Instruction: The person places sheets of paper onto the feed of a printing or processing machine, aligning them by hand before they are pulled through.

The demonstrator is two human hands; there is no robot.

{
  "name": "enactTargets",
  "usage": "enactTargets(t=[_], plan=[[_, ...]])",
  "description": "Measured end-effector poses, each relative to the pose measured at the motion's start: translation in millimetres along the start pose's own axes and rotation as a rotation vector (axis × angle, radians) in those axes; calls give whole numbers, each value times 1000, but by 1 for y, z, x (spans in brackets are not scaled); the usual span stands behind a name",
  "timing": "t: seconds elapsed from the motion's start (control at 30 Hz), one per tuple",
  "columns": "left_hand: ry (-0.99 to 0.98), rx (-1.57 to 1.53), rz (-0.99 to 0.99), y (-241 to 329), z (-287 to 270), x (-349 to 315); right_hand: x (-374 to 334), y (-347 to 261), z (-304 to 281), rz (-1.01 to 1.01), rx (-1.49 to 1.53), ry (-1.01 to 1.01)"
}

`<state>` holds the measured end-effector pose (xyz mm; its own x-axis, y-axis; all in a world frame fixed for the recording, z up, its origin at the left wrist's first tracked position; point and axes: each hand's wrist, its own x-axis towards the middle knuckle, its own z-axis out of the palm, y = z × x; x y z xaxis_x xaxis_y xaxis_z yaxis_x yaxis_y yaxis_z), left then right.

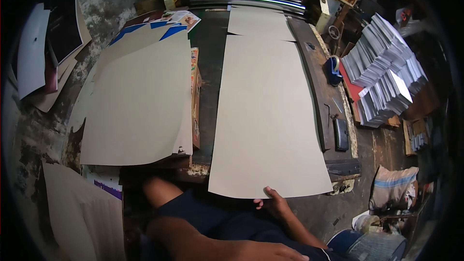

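Observation:
A long beige sheet of board (268, 116) lies down the middle of a dark machine bed. My right hand (274, 204) pinches its near edge, thumb on top and fingers curled underneath. Ahead of it is another beige sheet (258, 23), which reaches toward metal rollers (251, 1). My left forearm crosses low in front of my body, and the left hand (278, 251) is near the bottom edge of the picture. Its fingers are mostly cut off, so I cannot tell what it does. A pile of beige sheets (137, 101) sits left of the bed.
Stacks of bound paper (382, 53) stand at the right. A blue tape dispenser (332, 70) and a dark flat case (341, 134) rest along the bed's right side. More sheets (63, 24) lean on the left wall. A blue drum (348, 241) stands lower right.

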<state>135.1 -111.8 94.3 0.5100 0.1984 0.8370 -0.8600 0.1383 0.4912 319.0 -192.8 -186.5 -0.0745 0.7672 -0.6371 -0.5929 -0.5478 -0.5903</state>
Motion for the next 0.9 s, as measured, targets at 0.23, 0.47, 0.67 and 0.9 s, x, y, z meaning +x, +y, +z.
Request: enactTargets(t=[0.23, 0.47, 0.67, 0.9], plan=[[-323, 321, -192, 58, -41, 1, 5, -23, 5, -14, 90, 54], [657, 1413, -482, 105, -88, -82, 27, -44, 11, -50, 97, -11], [869, 1283, -732, 105, -120, -127, 61, -68, 13, -152, 183, -69], [924, 1224, -748, 110, -123, -125, 98, -76, 12, -291, 242, -67]])
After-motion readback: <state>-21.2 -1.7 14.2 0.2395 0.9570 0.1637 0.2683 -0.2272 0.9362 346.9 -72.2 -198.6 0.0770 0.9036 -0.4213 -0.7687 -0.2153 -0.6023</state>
